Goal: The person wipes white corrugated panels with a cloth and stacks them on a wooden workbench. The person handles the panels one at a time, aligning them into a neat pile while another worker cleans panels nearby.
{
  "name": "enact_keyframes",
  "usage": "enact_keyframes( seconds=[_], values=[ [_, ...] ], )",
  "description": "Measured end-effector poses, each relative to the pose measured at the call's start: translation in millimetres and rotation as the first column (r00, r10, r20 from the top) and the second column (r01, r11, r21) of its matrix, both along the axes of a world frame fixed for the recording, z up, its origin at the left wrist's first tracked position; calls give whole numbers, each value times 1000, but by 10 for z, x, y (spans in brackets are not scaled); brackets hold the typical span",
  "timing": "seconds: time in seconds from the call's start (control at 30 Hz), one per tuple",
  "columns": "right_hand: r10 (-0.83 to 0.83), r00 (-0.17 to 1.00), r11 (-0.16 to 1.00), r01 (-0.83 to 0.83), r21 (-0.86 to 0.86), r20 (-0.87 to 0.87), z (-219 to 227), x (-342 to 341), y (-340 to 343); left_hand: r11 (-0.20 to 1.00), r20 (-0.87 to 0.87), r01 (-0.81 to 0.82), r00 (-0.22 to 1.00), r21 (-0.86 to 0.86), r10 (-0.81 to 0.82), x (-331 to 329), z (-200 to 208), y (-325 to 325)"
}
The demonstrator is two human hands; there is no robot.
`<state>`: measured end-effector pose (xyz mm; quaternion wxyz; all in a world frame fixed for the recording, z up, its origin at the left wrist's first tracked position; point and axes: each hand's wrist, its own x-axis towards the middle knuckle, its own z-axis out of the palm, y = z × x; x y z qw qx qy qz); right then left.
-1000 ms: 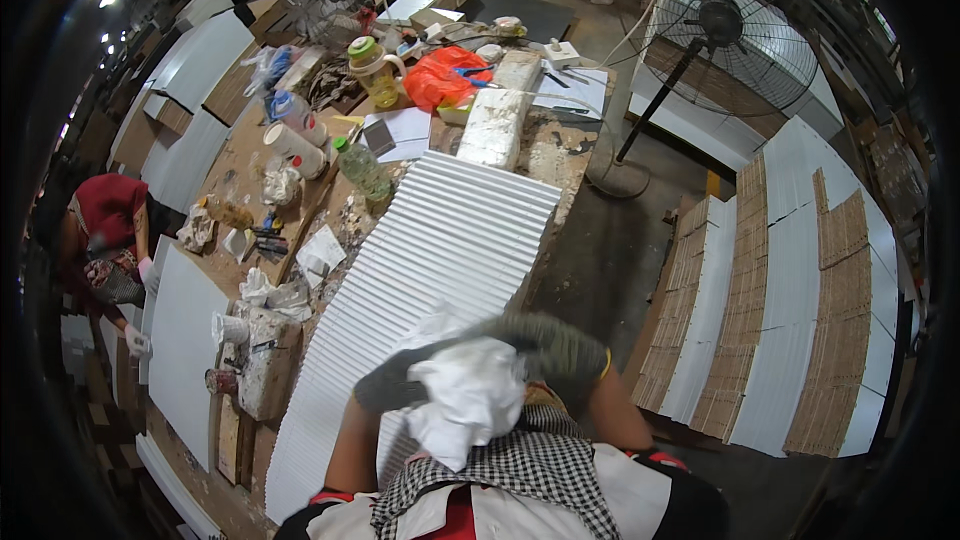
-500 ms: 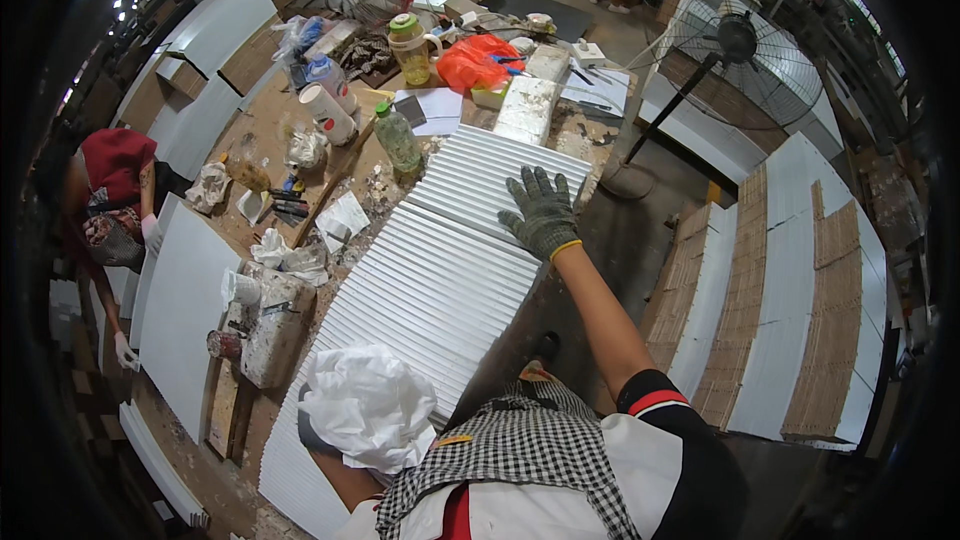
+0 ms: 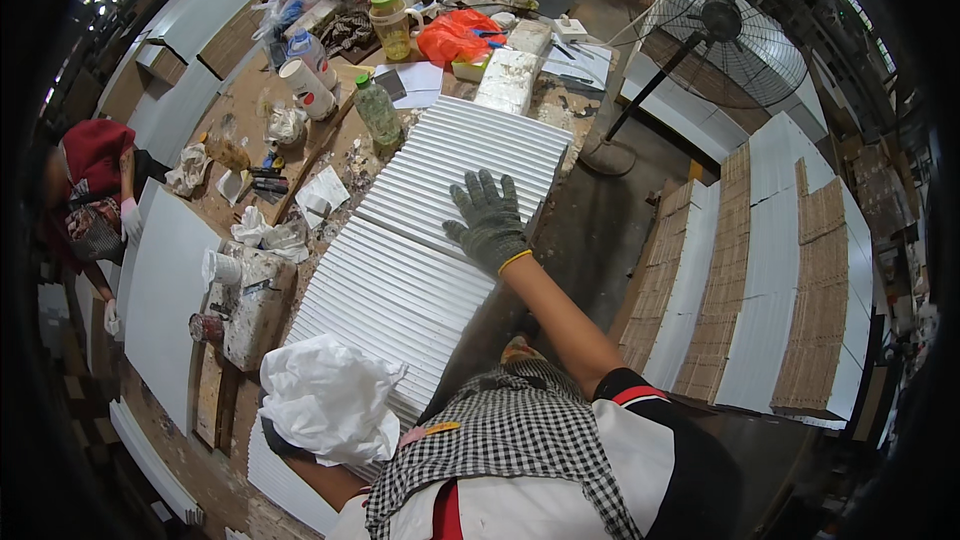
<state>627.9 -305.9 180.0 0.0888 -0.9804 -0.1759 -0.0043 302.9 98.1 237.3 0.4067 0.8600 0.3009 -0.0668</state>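
The right hand [image 3: 490, 223] is spreading wide on ridged sheets [image 3: 390, 290], having shifted inward from their edge, so it is touching nearer their middle. The left hand [image 3: 284, 443] is mostly hiding behind white cloth [image 3: 330, 395], grip unclear. The sheets are lying across the table [image 3: 222, 120].

No words or numbers can be read here. The white cup [image 3: 306, 90] on the table [image 3: 235, 112] has a round red mark on its side, too small to make out. The pale bottle [image 3: 311, 52] beside it has a bit of red, also too tiny to read.
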Motion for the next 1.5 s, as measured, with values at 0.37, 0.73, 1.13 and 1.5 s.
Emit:
enact_keyframes(
  seconds=[0.37, 0.73, 1.13, 1.5],
  values=[
    [430, 903, 898, -429, 97, 14, 147, -646, 211, 729, -248, 669, 738, 145, -628, 1331, 895, -473],
    [-663, 733, 381, 504, 775, -151, -901, 732, -1213, 577, 186, 753, 547, 316, -816, 4541, -106, -1281],
    [-266, 893, -282, 288, 915, -363, -1319, 857, -1085, 568, 141, 756, 632, -325, -762, 6084, -1712, -1717],
    [-468, 884, 402, 216, 890, -3, -1060, 53, -1006, 632, 138, 761, 648, -144, -749, 5435, -951, -1346]
  ],
)
